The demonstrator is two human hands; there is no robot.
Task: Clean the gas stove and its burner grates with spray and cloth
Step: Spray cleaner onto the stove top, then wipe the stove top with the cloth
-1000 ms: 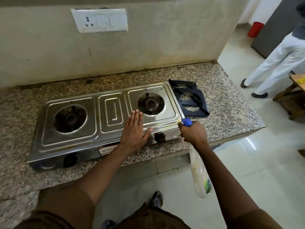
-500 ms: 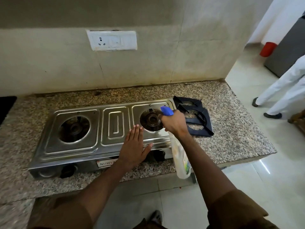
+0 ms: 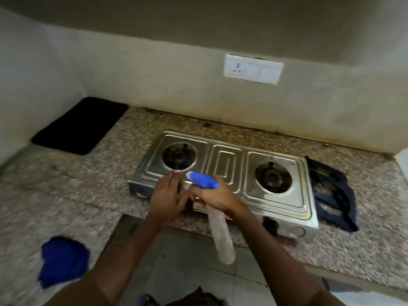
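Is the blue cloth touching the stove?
Apart. The head view shows the blue cloth lying on the counter, with bare granite between it and the stove.

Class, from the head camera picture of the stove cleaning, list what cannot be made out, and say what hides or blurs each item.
- Stove front near its left knob: hidden behind the left hand and right hand.
- Spray bottle contents and label: blurred.
- Blue cloth: smeared by motion blur, shape unclear.
- Burner grates: dark stack, number unclear.
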